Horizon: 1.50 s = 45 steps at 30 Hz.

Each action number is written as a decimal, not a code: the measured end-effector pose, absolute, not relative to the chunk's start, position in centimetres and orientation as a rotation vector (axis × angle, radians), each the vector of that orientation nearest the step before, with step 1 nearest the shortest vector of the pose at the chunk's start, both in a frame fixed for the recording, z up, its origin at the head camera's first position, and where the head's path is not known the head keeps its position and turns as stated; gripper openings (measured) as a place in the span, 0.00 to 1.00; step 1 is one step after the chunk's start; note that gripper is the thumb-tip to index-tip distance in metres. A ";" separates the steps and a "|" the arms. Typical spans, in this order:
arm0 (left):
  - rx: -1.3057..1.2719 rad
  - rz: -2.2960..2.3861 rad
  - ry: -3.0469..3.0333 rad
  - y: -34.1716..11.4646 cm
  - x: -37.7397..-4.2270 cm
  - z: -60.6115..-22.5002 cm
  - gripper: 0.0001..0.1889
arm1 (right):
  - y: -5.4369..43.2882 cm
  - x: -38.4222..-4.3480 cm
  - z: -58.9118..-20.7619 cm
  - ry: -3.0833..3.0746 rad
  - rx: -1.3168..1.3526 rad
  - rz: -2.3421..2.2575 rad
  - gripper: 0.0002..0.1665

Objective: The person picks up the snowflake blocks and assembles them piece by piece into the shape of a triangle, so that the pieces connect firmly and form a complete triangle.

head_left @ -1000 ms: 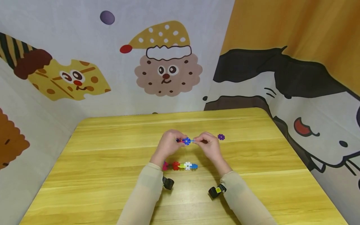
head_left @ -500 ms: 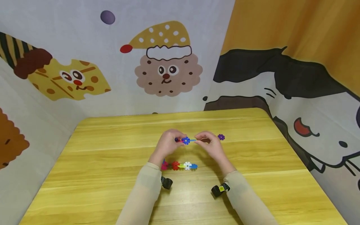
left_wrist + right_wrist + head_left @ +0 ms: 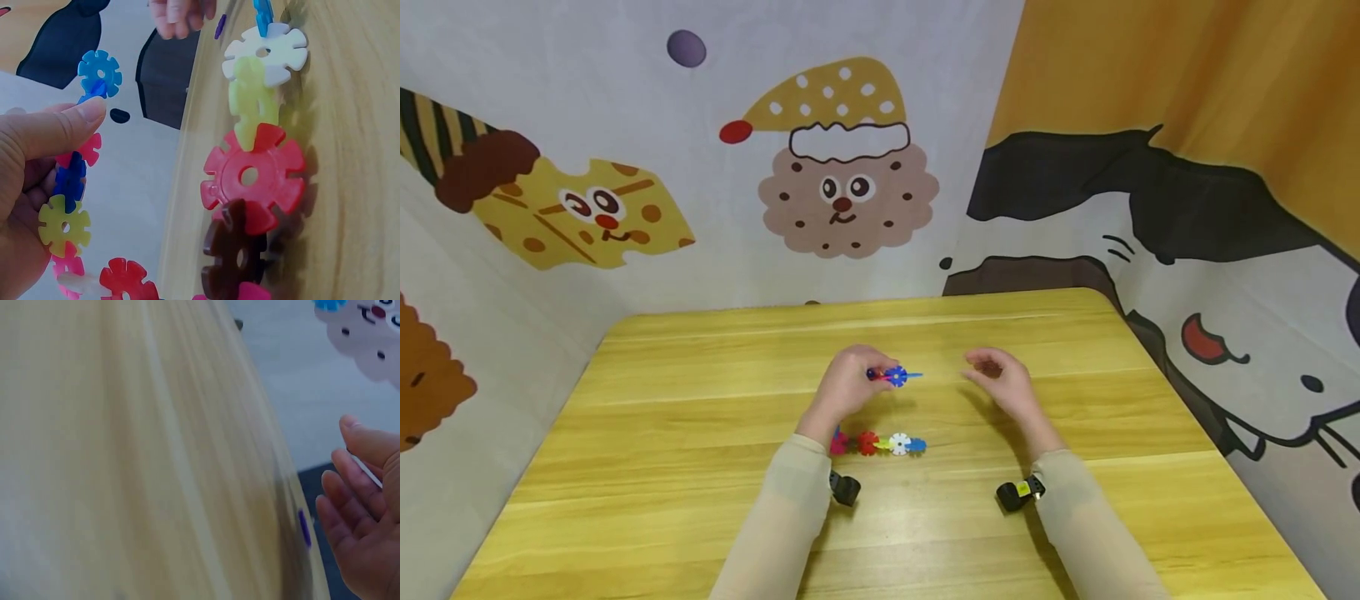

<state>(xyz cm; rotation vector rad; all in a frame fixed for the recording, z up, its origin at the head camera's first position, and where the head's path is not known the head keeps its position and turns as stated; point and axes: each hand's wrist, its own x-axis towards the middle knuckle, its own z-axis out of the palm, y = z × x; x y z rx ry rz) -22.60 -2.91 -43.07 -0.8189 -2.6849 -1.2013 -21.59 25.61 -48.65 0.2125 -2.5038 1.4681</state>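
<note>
My left hand (image 3: 847, 383) pinches a chain of interlocking plastic snowflake discs (image 3: 896, 377) above the table. In the left wrist view a light blue disc (image 3: 100, 74) tops this chain, with blue, pink, dark blue, yellow, white and red ones below. My right hand (image 3: 1006, 387) is apart from the chain, fingers relaxed and holding nothing. Near it on the table lies a loose purple disc (image 3: 304, 528), which that hand hides in the head view. A second disc chain (image 3: 868, 442) lies nearer me, with pink, brown, red, yellow, white and blue pieces; its left end is partly hidden.
The wooden table (image 3: 700, 500) reaches back to a cartoon-printed cloth (image 3: 722, 275). Black wrist cameras hang at both cuffs, the left camera (image 3: 846, 489) close to the lying chain.
My right hand has let go of the light blue disc at the chain's right end and moved right, towards the purple disc. The left hand stays almost in place with the chain.
</note>
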 end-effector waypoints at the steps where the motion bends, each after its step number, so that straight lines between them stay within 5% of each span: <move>1: -0.815 -1.204 -2.688 -2.9 -22.6 -43.1 0.15 | 26.1 -21.8 -49.0 -2.521 0.196 1.449 0.18; 26: -0.855 -1.125 -2.688 -2.9 -22.6 -43.1 0.14 | 30.8 -23.3 -49.9 -2.778 0.214 1.164 0.26; 45: -0.861 -1.124 -2.691 -2.8 -22.7 -43.3 0.15 | 30.0 -23.1 -49.9 -2.795 0.195 1.180 0.15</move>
